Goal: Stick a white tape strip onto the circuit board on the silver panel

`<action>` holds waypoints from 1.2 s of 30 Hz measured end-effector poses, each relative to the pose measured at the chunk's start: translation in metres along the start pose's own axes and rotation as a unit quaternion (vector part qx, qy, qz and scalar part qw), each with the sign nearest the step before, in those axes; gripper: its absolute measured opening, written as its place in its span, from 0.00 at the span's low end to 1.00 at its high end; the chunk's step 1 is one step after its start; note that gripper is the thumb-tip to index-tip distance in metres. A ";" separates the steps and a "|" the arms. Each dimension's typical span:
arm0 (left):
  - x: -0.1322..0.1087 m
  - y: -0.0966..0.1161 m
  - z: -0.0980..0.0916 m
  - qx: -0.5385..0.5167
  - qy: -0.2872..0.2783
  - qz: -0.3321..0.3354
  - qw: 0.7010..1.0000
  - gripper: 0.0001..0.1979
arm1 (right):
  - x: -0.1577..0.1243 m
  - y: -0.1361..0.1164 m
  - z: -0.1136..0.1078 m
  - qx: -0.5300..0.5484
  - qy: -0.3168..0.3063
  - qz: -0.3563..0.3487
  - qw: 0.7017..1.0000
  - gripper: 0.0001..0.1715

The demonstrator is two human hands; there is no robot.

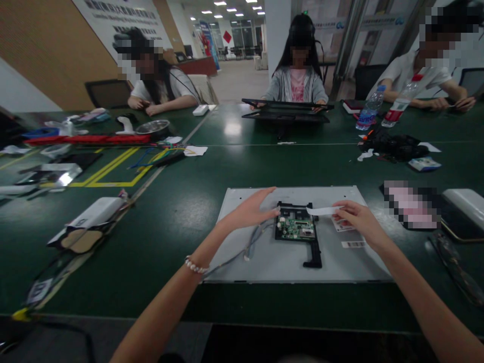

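Observation:
A light grey metal panel (234, 267) lies flat on the green table before me. On its middle sits a green circuit board (297, 228) within a black plastic bracket (313, 252). My right hand (353, 217) pinches the right end of a white flat ribbon cable (323, 211), whose left end reaches the bracket's upper right. My left hand (251, 209) is spread, its fingers stretched out and its thumb tip at the bracket's upper left corner. Grey wires (249, 247) run from the board's left side across the panel.
Right of the panel lie a phone (459, 217) and eyeglasses (454, 264). A white battery-like pack (86, 222) is at left. Bottles (372, 108) and black cables (397, 146) stand farther back. Several people sit opposite, one holding a black panel (285, 113).

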State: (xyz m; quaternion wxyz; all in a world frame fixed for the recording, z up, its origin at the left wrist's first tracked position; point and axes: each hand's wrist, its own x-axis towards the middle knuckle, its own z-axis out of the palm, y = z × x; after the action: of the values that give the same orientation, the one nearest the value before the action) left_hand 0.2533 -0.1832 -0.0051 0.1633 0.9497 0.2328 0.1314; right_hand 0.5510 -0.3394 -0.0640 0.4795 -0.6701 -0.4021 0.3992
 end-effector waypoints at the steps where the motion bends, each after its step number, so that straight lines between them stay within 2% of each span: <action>1: 0.001 -0.001 -0.001 -0.013 -0.030 0.028 0.999 0.40 | 0.000 0.000 0.000 0.003 0.001 0.002 1.000 0.18; 3: 0.002 -0.004 0.002 -0.034 -0.085 0.079 0.993 0.52 | 0.000 0.001 -0.001 0.012 0.003 0.006 1.000 0.18; 5: 0.001 -0.005 0.008 -0.042 -0.107 0.098 0.989 0.57 | 0.001 0.002 -0.001 0.019 0.005 0.009 1.000 0.18; 9: -0.005 -0.003 0.019 -0.044 -0.091 0.099 0.990 0.55 | 0.001 0.001 -0.002 0.021 0.003 0.014 1.000 0.19; 12: -0.009 -0.002 0.022 -0.034 -0.068 0.091 0.993 0.51 | 0.000 -0.003 -0.004 0.034 0.010 0.020 0.999 0.20; 16: -0.013 -0.002 0.023 -0.035 -0.063 0.077 0.994 0.52 | -0.002 -0.007 -0.010 0.036 0.011 0.024 0.999 0.19; 20: -0.014 -0.002 0.023 -0.039 -0.067 0.072 0.994 0.53 | -0.005 -0.007 -0.010 0.024 -0.011 0.033 0.999 0.18; 28: -0.021 0.001 0.022 -0.034 -0.078 0.048 0.995 0.56 | -0.011 -0.004 0.004 0.029 -0.089 0.061 0.994 0.16; 32: -0.021 0.020 0.016 -0.009 -0.056 0.052 0.997 0.56 | -0.014 -0.004 0.007 0.022 -0.091 0.075 0.993 0.14; 36: -0.011 0.057 0.014 0.038 -0.024 0.110 0.993 0.40 | -0.016 -0.005 0.012 0.025 -0.080 0.081 0.993 0.14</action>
State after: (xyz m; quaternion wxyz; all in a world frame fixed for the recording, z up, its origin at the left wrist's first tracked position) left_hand 0.2708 -0.2400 0.0016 0.1175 0.9779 0.1275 0.1166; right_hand 0.5334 -0.3493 -0.0592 0.4289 -0.6542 -0.3736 0.4985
